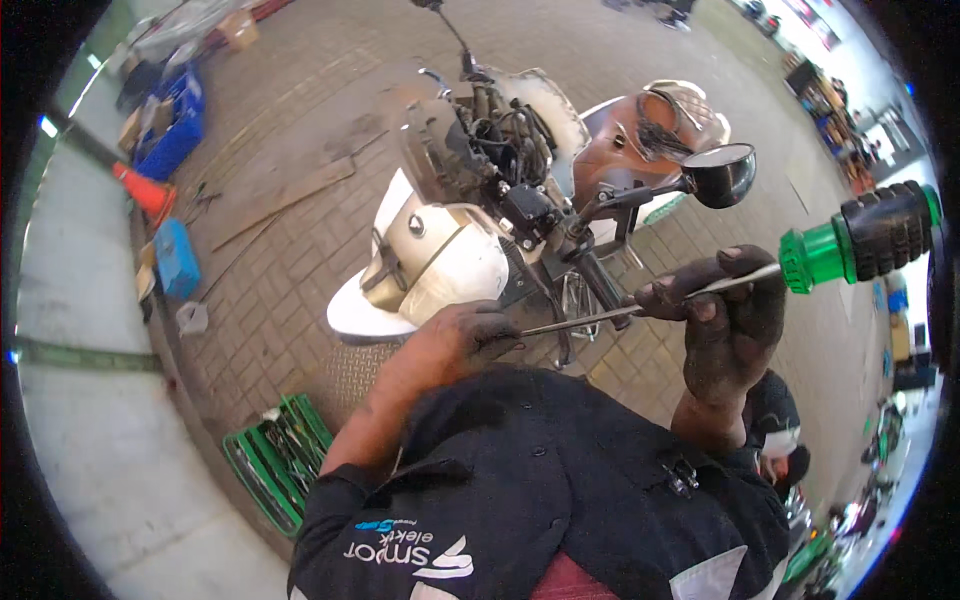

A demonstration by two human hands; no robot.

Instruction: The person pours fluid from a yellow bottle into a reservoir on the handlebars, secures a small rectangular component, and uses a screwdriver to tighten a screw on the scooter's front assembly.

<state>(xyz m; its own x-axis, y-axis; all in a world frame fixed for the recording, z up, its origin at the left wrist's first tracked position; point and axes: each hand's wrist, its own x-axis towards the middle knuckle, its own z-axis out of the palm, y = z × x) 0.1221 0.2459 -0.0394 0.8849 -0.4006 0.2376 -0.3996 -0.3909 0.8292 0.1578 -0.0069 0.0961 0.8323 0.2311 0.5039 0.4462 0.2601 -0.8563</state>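
Observation:
A long screwdriver (pixel 868 240) with a green and black handle lies slantwise in front of my chest. My right hand (pixel 735 320), its fingers darkened with grime, grips it by the metal shaft, and the handle sticks out to the right. The shaft's far end reaches the curled fingers of my left hand (pixel 465 338); whether they pinch the tip or a small part there is hidden. Just beyond both hands stands a white scooter (pixel 455 255) with its handlebar cover off and wiring bare. Its round mirror (pixel 720 175) rises above my right hand.
A green toolbox (pixel 262 475) full of tools stands open at lower left. Along the left wall are a blue case (pixel 177 258), an orange cone (pixel 145 190) and a blue crate (pixel 172 125). Another person (pixel 775 425) is low at my right. Brick paving (pixel 270 290) surrounds the scooter.

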